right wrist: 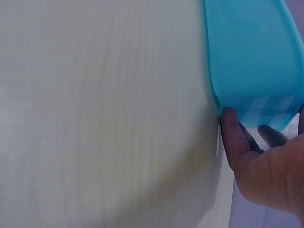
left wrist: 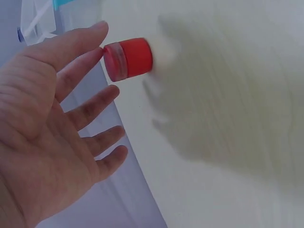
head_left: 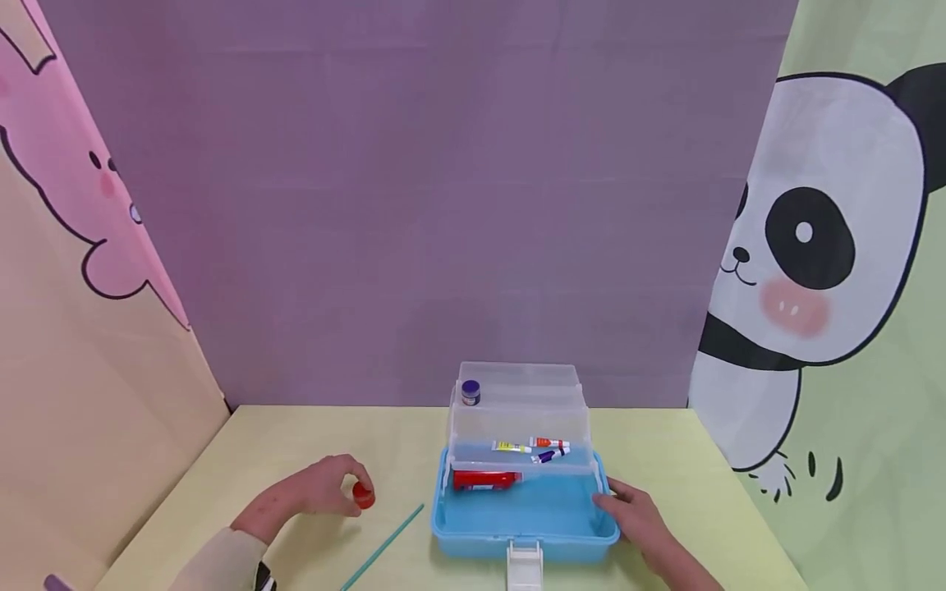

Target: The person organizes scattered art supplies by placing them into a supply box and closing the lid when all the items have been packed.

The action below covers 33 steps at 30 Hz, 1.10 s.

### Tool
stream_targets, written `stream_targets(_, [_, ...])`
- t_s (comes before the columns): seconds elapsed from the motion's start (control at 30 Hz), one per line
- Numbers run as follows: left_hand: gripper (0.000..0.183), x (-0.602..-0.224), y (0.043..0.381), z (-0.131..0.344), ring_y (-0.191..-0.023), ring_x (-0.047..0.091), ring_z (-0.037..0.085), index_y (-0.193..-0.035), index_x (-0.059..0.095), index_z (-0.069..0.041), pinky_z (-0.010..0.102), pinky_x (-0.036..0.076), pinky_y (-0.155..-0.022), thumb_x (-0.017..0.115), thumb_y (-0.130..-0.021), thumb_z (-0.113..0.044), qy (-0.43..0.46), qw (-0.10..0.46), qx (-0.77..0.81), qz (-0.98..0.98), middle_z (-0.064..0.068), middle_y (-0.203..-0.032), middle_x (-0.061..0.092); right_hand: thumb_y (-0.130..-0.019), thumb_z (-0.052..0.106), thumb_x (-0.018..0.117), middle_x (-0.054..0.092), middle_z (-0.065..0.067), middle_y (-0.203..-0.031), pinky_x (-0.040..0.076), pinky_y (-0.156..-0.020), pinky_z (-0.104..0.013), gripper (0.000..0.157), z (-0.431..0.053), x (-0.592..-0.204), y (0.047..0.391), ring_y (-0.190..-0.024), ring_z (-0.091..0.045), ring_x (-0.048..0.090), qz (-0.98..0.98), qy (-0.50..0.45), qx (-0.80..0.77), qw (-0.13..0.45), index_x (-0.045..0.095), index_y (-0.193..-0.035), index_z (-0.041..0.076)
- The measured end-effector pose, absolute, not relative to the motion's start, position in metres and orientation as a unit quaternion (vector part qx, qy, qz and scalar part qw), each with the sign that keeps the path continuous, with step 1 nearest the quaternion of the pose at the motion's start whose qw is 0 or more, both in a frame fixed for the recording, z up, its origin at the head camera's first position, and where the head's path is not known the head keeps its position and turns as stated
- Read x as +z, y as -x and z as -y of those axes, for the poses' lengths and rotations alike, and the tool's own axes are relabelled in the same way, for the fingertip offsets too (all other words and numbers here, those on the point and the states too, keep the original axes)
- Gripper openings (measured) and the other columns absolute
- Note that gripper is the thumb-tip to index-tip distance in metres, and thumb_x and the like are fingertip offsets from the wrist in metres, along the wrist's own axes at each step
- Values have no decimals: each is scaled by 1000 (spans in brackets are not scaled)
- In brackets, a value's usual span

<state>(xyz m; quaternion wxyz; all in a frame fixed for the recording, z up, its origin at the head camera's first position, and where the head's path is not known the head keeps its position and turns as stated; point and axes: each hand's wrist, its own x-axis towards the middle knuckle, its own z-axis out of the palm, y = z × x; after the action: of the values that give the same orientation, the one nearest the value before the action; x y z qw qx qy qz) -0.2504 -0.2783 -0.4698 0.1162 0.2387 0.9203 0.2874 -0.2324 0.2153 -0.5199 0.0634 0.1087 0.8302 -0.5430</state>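
Observation:
A small red jar [head_left: 363, 495] stands on the table, left of the storage box. My left hand [head_left: 328, 486] is at it, thumb and index fingertips right at its lid and the other fingers spread. The red jar [left wrist: 128, 59] shows beside these fingertips in the left wrist view. My right hand [head_left: 637, 515] grips the right side of a light-blue storage box [head_left: 473, 543], thumb over the rim and fingers along the outer wall. Inside the box lies a red bottle [head_left: 484, 480]. Under the right hand [right wrist: 266, 161], the box's teal-looking wall [right wrist: 256, 57] fills the right wrist view's corner.
Clear raised trays [head_left: 517, 373] at the box's back hold a purple-lidded jar [head_left: 470, 393], a yellow tube [head_left: 512, 447], an orange tube [head_left: 548, 442] and a purple tube [head_left: 550, 455]. A white latch [head_left: 525, 566] hangs in front. A thin teal stick [head_left: 382, 547] lies between jar and box.

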Motion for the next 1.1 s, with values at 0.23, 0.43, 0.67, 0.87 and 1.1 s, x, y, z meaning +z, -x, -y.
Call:
stream_targets(0.23, [42, -481, 254, 278, -102, 53, 29, -108, 65, -8, 52, 46, -89, 86, -72, -14, -202, 92, 276, -935, 2, -106, 58, -90, 31, 68, 54, -33, -125, 57, -76, -46, 67, -217, -522, 233, -101, -41, 61, -832, -111, -540, 63, 45, -137, -10])
stream_targets(0.43, [49, -491, 255, 276, -101, 53, 27, -114, 64, -5, 49, 49, -88, 87, -71, -13, -159, 100, 286, -940, 5, -110, 58, -89, 30, 70, 56, -32, -122, 57, -75, -45, 66, -217, -523, 234, -97, -38, 62, -828, -109, -547, 60, 47, -137, -10])
stream_targets(0.67, [36, -496, 258, 273, -84, 52, 21, -100, 65, -5, 35, 50, -70, 85, -71, -8, -123, 99, 303, -940, 3, -94, 57, -89, 30, 69, 56, -32, -121, 57, -74, -45, 66, -215, -522, 234, -96, -38, 63, -828, -110, -547, 58, 47, -137, -9])
stream_targets(0.87, [34, -500, 258, 274, -80, 52, 21, -96, 64, -6, 33, 50, -64, 85, -70, -7, -106, 98, 318, -937, 3, -90, 56, -88, 32, 71, 54, -33, -125, 56, -76, -47, 69, -216, -524, 236, -100, -41, 61, -827, -114, -546, 63, 46, -138, -9])
stream_targets(1.1, [31, -500, 259, 274, -80, 51, 20, -94, 64, -7, 33, 48, -64, 85, -72, -10, -94, 93, 321, -938, 2, -88, 56, -89, 32, 70, 54, -32, -124, 57, -75, -46, 68, -216, -525, 237, -99, -39, 62, -827, -119, -546, 66, 46, -138, -9])
